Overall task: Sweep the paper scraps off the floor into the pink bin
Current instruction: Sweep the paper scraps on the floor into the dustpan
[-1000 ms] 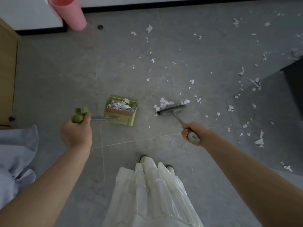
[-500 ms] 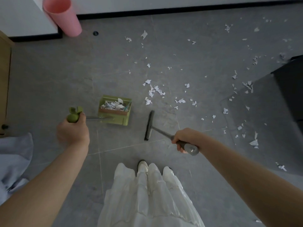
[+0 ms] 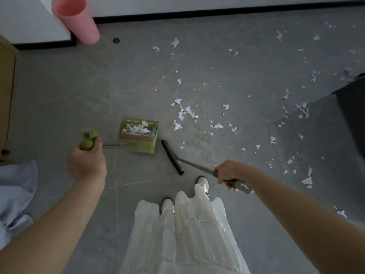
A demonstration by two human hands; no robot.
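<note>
Left hand (image 3: 87, 165) clamped on dustpan (image 3: 139, 134) handle, right hand (image 3: 229, 173) on broom (image 3: 172, 157); paper scraps (image 3: 185, 113) probably light, easily scattered.

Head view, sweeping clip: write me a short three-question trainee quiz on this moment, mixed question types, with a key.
1. True or false: the green dustpan already holds paper scraps.
2. Which hand grips the broom handle? A) left hand B) right hand C) neither
3. Fill in: the pink bin stands at the wall, to the far ____ of the dustpan.

Key:
1. True; white scraps lie inside it.
2. B; the right hand has its fingers round the grey handle, while the left hand holds the dustpan's green grip.
3. Left; it is up at the top left, with loose paper scraps on the floor to the dustpan's right.
</note>
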